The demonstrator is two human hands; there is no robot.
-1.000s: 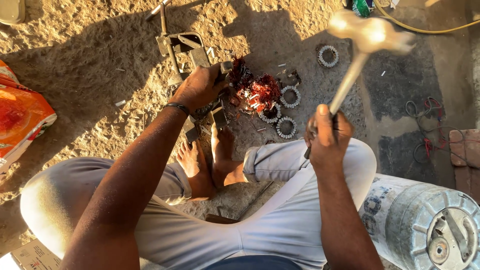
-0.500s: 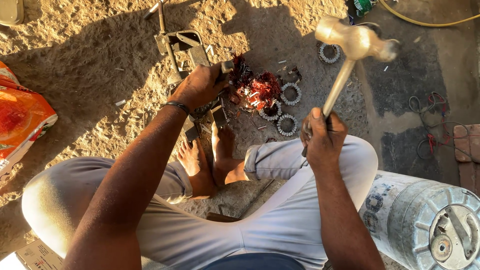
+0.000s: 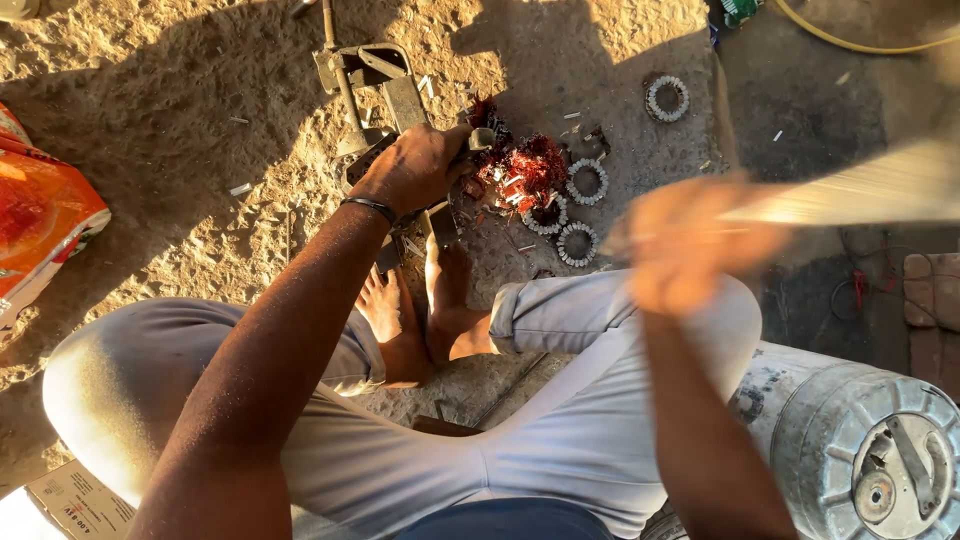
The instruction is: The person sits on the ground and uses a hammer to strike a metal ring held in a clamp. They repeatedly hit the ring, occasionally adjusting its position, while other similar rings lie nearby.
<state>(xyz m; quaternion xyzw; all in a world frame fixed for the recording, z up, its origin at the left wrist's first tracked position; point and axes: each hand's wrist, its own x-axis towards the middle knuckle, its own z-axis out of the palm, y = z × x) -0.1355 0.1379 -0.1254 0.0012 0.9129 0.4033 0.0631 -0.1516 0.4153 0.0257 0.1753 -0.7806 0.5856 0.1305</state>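
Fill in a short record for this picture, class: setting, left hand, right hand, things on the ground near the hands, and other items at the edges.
Setting: sandy ground, person sitting, bare feet together
Left hand: gripping a tool against the copper windings
Right hand: blurred, gripping a hammer handle
Nearby: toothed metal rings, metal frame
Edges: orange bag, grey cylinder, yellow hose

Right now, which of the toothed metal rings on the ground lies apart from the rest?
The toothed ring at the top right, alone on the dirt. The other three cluster beside the red wire tangle.
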